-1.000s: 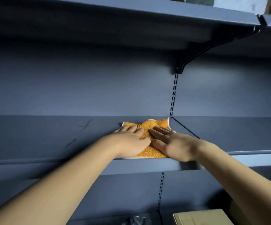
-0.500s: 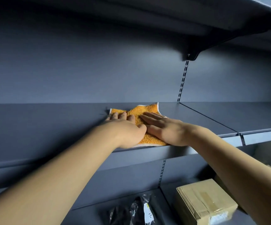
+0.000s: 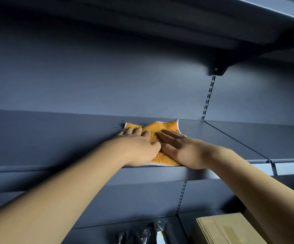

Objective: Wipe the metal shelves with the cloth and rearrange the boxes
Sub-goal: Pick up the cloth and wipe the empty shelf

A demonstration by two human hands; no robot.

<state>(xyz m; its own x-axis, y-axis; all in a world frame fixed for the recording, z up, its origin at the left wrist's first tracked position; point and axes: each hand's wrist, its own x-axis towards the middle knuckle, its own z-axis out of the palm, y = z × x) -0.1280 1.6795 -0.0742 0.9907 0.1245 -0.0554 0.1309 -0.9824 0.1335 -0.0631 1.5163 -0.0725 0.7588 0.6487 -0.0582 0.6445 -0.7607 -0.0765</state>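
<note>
Because wiping needs even pressure, the left hand point(image 3: 141, 148) and right hand point(image 3: 181, 150) lie flat, fingers straight, pressing the orange cloth point(image 3: 162, 128) on the middle shelf point(image 3: 54, 138), gripping nothing.

The cloth point(image 3: 162, 128) was slid along the shelf point(image 3: 54, 138) toward 9 o'clock, pressed flat under the left hand point(image 3: 141, 147) and the right hand point(image 3: 181, 148). Its far right corner, earlier set against the foot of the slotted upright point(image 3: 207, 99), was drawn clear of it. Its far left corner was brought up to the dark scuff mark point(image 3: 122, 124). More of the cardboard box point(image 3: 227, 229) was brought into view at 5 o'clock.
</note>
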